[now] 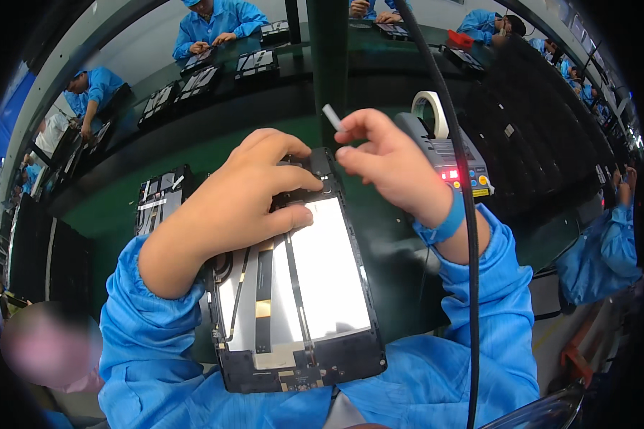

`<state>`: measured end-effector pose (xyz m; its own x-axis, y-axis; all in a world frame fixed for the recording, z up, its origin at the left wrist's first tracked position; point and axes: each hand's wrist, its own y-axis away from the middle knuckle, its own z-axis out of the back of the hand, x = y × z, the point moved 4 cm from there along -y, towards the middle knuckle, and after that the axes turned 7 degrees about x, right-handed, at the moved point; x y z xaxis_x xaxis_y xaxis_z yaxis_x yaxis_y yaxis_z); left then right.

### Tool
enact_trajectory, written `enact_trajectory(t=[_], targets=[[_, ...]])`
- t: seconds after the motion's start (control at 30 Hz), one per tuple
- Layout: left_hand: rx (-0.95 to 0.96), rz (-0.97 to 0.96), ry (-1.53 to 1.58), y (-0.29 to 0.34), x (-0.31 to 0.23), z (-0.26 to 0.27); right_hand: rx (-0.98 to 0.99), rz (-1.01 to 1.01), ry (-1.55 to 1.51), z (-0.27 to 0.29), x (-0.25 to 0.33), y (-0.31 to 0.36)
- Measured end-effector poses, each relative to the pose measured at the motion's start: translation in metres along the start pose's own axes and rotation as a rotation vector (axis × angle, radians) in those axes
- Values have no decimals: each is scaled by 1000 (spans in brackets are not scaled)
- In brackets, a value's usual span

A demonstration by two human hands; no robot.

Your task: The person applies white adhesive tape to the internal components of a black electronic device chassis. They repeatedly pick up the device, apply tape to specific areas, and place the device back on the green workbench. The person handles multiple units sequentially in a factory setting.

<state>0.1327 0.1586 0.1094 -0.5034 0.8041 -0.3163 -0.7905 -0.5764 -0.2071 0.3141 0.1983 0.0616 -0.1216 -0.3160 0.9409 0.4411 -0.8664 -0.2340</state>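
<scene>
While L hand (243,207) pins tablet (293,286) top edge, R hand (390,168) lifts strip (333,116).

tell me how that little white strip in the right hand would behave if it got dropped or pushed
The white strip, pinched in the right hand, looks thin and very light, so probably floppy and easily blown away. It is flat, so unlikely to roll.

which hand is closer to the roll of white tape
Right. The right hand is raised just left of the roll of white tape, pinching a small white strip. The left hand presses on the open tablet, farther away.
</scene>
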Motion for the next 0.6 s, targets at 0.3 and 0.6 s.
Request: enact_trajectory(t=[0.3, 0.6], targets=[[-53, -82, -153, 0, 0, -4, 187, -124, -161, -14, -13, -15], [-48, 1, -127, 2, 3, -1, 183, -162, -204, -15, -8, -13]])
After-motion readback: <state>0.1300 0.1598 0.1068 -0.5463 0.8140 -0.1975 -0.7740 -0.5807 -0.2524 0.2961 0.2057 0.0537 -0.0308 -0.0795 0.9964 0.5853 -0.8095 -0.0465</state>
